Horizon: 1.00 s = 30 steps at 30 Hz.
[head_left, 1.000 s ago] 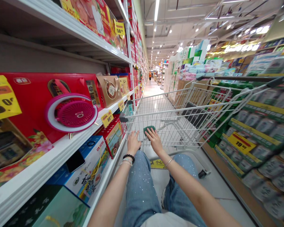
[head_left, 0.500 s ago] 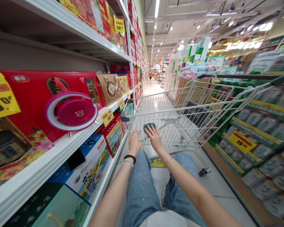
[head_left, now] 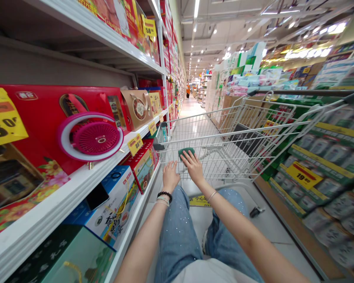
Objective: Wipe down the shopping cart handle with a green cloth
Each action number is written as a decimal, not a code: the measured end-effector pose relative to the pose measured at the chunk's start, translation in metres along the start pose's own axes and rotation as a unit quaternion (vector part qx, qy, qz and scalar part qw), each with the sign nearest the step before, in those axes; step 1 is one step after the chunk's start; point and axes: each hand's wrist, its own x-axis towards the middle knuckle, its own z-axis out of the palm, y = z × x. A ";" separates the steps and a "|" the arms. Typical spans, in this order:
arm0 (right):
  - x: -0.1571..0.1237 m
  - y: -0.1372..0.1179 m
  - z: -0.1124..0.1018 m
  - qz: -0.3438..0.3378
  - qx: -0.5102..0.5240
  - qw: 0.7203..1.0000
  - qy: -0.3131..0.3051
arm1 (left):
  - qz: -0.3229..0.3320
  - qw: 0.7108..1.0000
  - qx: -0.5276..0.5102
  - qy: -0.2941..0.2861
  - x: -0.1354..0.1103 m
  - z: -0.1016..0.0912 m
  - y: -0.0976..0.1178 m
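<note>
A wire shopping cart (head_left: 212,137) stands crosswise in front of my knees. My right hand (head_left: 194,167) presses a small dark green pad (head_left: 186,153) to the cart's side wires, its fingers lying over the pad. Whether that pad is a sponge or a folded cloth I cannot make out. Just left of it, my left hand (head_left: 171,176) is at the cart's lower side near its front corner, fingers stretched forward and holding nothing that I can see. Contact between those fingertips and the wires is unclear.
On the left shelf (head_left: 85,173) stand a pink ring-shaped fan (head_left: 97,137) and a red gift box (head_left: 44,106). A phone (head_left: 97,197) lies on a blue box (head_left: 112,208) below. Packed cans (head_left: 321,153) line the right side. A person (head_left: 188,90) is far down the aisle.
The right hand and the green pad have shifted slightly upward on the cart's side. The left hand's fingers have drawn closer together. The view has moved a little.
</note>
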 end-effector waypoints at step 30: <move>0.004 -0.027 -0.003 0.002 -0.005 1.000 0.030 | -0.047 0.998 0.024 0.033 -0.011 -0.005 -0.046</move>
